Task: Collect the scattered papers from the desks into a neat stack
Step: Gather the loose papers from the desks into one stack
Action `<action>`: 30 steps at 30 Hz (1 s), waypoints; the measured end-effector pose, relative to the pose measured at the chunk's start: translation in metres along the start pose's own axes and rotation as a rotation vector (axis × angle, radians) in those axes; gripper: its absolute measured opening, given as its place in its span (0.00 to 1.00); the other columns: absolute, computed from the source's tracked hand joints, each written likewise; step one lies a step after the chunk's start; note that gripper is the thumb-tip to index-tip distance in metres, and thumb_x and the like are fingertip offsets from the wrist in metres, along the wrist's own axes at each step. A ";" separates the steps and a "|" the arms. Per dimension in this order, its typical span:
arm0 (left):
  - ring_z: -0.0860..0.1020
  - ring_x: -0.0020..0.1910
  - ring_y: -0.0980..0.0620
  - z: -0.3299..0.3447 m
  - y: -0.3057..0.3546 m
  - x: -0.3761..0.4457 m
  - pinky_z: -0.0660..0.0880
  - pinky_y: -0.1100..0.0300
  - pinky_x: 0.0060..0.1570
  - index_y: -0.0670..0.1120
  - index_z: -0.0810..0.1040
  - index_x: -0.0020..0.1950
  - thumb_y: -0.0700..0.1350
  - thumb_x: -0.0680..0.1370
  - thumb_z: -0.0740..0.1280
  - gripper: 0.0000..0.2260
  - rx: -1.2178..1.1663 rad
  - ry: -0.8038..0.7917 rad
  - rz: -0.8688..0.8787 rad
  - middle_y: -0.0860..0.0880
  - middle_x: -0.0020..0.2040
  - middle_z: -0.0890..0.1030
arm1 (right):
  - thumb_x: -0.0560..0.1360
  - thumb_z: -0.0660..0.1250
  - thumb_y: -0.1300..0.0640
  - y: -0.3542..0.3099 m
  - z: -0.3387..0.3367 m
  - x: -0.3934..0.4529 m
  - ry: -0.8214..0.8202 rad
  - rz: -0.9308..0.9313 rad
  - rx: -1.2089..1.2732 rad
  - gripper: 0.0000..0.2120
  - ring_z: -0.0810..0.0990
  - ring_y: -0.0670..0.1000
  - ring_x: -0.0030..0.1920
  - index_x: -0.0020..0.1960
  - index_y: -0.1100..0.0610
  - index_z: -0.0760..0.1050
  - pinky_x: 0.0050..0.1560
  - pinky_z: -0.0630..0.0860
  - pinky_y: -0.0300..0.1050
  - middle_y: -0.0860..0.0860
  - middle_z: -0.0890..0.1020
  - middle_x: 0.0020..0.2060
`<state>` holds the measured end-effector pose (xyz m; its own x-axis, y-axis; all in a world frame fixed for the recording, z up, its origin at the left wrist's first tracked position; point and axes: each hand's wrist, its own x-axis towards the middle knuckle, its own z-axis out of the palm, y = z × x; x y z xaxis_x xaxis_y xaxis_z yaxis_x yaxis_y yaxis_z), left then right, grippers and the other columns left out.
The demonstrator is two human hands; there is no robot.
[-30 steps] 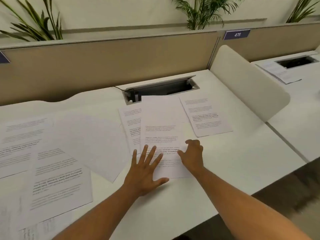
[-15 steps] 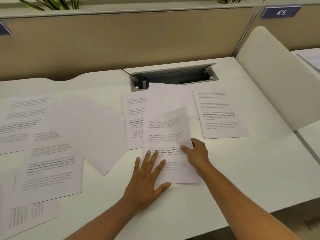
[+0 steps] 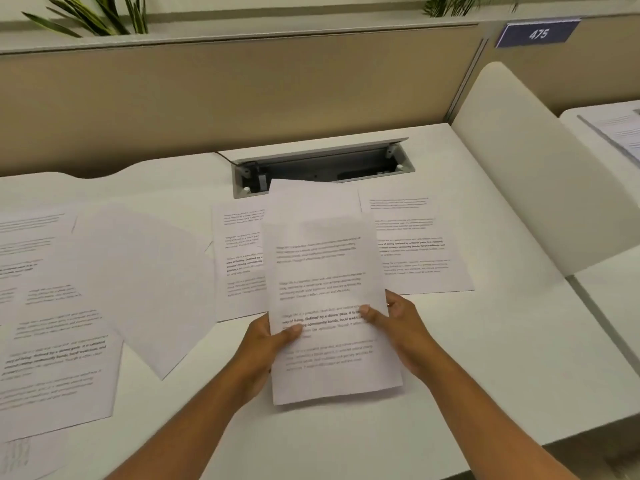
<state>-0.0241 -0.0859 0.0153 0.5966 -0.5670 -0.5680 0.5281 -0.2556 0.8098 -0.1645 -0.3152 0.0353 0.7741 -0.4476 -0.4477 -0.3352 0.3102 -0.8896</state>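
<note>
A printed sheet (image 3: pixel 325 299) is lifted off the white desk (image 3: pixel 485 358) in the middle of the view. My left hand (image 3: pixel 266 344) grips its left edge, thumb on top. My right hand (image 3: pixel 398 323) grips its right edge the same way. Under it lie a blank-topped sheet (image 3: pixel 311 199) and a printed sheet (image 3: pixel 239 268). Another printed sheet (image 3: pixel 415 244) lies flat to the right. To the left are a blank sheet (image 3: pixel 145 282) and several overlapping printed sheets (image 3: pixel 59 358).
An open cable tray (image 3: pixel 322 166) is sunk into the desk behind the papers. A beige partition (image 3: pixel 242 95) runs along the back. A curved white divider (image 3: pixel 519 168) stands at the right, with the neighbouring desk and a paper (image 3: pixel 623 129) beyond it.
The top printed sheet lay flat under my hands one second ago. My right hand peeled it up, and now both hands hold it off the desk by its side edges.
</note>
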 end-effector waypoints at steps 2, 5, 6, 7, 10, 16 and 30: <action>0.90 0.61 0.42 0.002 -0.007 0.006 0.87 0.43 0.60 0.49 0.83 0.71 0.41 0.84 0.73 0.15 -0.025 0.027 0.011 0.47 0.63 0.91 | 0.79 0.76 0.54 -0.003 -0.012 0.011 0.095 0.001 -0.111 0.09 0.89 0.57 0.54 0.58 0.54 0.84 0.55 0.86 0.51 0.53 0.90 0.54; 0.90 0.61 0.41 -0.002 -0.016 0.013 0.88 0.43 0.59 0.48 0.82 0.72 0.42 0.84 0.73 0.16 -0.054 0.050 0.004 0.45 0.64 0.91 | 0.79 0.74 0.56 -0.015 -0.048 0.037 0.489 -0.097 -0.424 0.03 0.87 0.56 0.49 0.48 0.54 0.85 0.51 0.81 0.47 0.52 0.89 0.45; 0.90 0.61 0.40 -0.004 -0.018 0.015 0.88 0.43 0.58 0.48 0.82 0.73 0.42 0.84 0.73 0.16 -0.061 0.054 0.002 0.44 0.64 0.90 | 0.79 0.74 0.56 -0.021 -0.064 0.046 0.608 -0.132 -0.524 0.04 0.86 0.57 0.51 0.50 0.56 0.85 0.53 0.79 0.47 0.53 0.88 0.47; 0.90 0.61 0.40 -0.006 -0.020 0.015 0.87 0.42 0.59 0.47 0.82 0.73 0.42 0.84 0.73 0.17 -0.067 0.057 0.000 0.44 0.65 0.90 | 0.79 0.74 0.56 -0.026 -0.080 0.055 0.686 -0.148 -0.594 0.06 0.85 0.59 0.55 0.53 0.58 0.85 0.57 0.77 0.47 0.55 0.87 0.51; 0.89 0.63 0.38 -0.010 -0.019 0.017 0.83 0.34 0.66 0.46 0.81 0.75 0.41 0.84 0.73 0.19 -0.086 0.075 -0.018 0.42 0.66 0.90 | 0.75 0.78 0.55 -0.039 -0.119 0.083 0.742 0.013 -0.753 0.25 0.73 0.67 0.69 0.69 0.61 0.77 0.68 0.71 0.55 0.62 0.76 0.67; 0.88 0.66 0.39 -0.011 -0.005 0.020 0.82 0.33 0.68 0.48 0.79 0.77 0.39 0.84 0.73 0.21 -0.130 0.085 -0.019 0.44 0.68 0.89 | 0.66 0.86 0.56 -0.062 -0.154 0.109 0.674 0.189 -0.733 0.49 0.71 0.64 0.76 0.80 0.61 0.64 0.75 0.69 0.63 0.62 0.72 0.75; 0.87 0.68 0.40 -0.009 0.005 0.026 0.84 0.36 0.66 0.50 0.78 0.78 0.40 0.86 0.70 0.20 -0.282 0.114 -0.037 0.45 0.70 0.87 | 0.78 0.74 0.64 -0.081 -0.162 0.048 0.251 -0.037 -0.173 0.15 0.89 0.61 0.54 0.63 0.56 0.81 0.57 0.86 0.55 0.57 0.89 0.56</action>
<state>-0.0009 -0.0947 0.0030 0.6292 -0.4654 -0.6225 0.6883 -0.0385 0.7244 -0.1871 -0.4980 0.0716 0.6379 -0.6558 -0.4038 -0.4125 0.1519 -0.8982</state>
